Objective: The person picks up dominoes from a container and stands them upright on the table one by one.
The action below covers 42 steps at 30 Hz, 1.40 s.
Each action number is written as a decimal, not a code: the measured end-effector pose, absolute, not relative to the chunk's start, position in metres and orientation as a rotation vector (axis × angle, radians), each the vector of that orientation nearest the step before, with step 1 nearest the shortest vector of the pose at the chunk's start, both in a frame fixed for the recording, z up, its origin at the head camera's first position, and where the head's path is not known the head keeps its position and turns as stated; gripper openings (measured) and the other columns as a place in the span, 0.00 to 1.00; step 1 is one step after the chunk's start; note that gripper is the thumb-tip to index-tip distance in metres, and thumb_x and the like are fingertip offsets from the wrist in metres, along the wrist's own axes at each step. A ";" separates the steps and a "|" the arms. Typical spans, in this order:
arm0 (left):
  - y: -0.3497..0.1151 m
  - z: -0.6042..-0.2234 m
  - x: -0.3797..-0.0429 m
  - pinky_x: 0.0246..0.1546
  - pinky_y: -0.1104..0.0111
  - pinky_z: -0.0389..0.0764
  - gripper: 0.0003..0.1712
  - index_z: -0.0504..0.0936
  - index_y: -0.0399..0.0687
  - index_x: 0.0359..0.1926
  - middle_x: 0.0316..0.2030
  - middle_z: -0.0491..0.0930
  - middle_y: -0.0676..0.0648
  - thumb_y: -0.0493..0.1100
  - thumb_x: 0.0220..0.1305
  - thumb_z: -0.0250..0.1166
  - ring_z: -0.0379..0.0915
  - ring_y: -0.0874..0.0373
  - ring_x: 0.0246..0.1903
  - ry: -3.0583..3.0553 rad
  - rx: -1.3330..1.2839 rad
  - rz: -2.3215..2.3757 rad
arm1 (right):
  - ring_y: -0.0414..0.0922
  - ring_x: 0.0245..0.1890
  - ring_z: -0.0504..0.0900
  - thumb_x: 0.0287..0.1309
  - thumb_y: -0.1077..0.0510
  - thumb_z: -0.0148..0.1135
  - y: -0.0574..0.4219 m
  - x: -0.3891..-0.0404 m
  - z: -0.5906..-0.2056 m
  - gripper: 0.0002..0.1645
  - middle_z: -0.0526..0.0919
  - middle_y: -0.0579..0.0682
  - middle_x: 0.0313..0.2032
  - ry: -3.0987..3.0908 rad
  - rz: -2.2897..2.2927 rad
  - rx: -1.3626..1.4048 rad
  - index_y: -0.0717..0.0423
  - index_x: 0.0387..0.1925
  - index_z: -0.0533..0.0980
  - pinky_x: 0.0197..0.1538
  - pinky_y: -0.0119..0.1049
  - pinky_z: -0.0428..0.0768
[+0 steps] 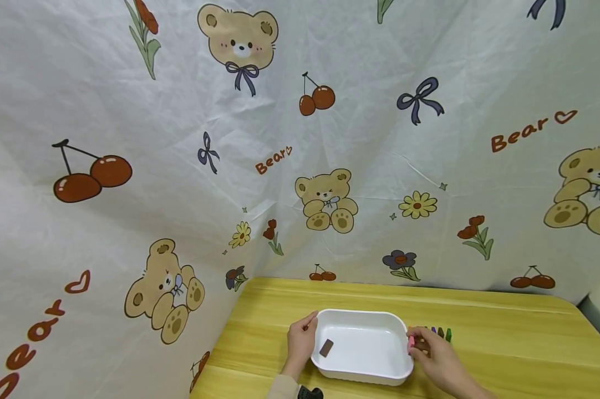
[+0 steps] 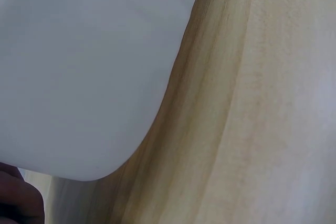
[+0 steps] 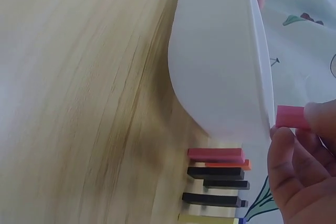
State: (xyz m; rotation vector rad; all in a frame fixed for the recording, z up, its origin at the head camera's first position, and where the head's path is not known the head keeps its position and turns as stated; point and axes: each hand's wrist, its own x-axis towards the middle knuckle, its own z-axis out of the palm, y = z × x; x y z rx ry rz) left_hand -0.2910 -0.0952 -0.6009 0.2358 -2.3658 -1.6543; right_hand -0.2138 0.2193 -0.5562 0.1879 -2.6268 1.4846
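Note:
A white rectangular basin rests on the table, with one brown block lying flat inside near its left end. At the basin's left side my left hand grips the rim; part of that hand shows in the left wrist view's lower corner. My right hand pinches a small pink block between thumb and fingers at the right rim. Below that hand in the right wrist view, a row of upright blocks includes a dark pink block and a black block.
The yellow wood-grain table extends to the right of the basin. More coloured blocks, such as a green block, stand behind my right hand. A white cloth printed with bears hangs behind and along the left. A dark object shows beside the left sleeve.

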 end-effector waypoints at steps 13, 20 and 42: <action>-0.099 -0.611 -0.300 0.37 0.75 0.79 0.12 0.91 0.56 0.51 0.54 0.88 0.49 0.46 0.71 0.66 0.77 0.60 0.43 -2.379 0.241 -1.643 | 0.46 0.46 0.86 0.62 0.70 0.67 0.236 -0.210 -0.561 0.14 0.84 0.52 0.45 -2.729 1.382 0.127 0.62 0.49 0.78 0.46 0.31 0.87; -0.101 -0.614 -0.306 0.42 0.73 0.81 0.12 0.91 0.58 0.52 0.55 0.87 0.49 0.46 0.71 0.67 0.79 0.58 0.47 -2.367 0.226 -1.659 | 0.55 0.50 0.87 0.62 0.71 0.66 0.245 -0.212 -0.567 0.16 0.84 0.58 0.49 -2.776 1.389 0.102 0.64 0.51 0.77 0.49 0.39 0.88; -0.101 -0.619 -0.303 0.50 0.65 0.85 0.12 0.91 0.57 0.51 0.55 0.87 0.48 0.46 0.71 0.67 0.82 0.53 0.55 -2.371 0.222 -1.656 | 0.56 0.49 0.87 0.62 0.71 0.66 0.270 -0.205 -0.588 0.17 0.84 0.59 0.50 -2.835 1.367 0.015 0.65 0.52 0.77 0.49 0.41 0.88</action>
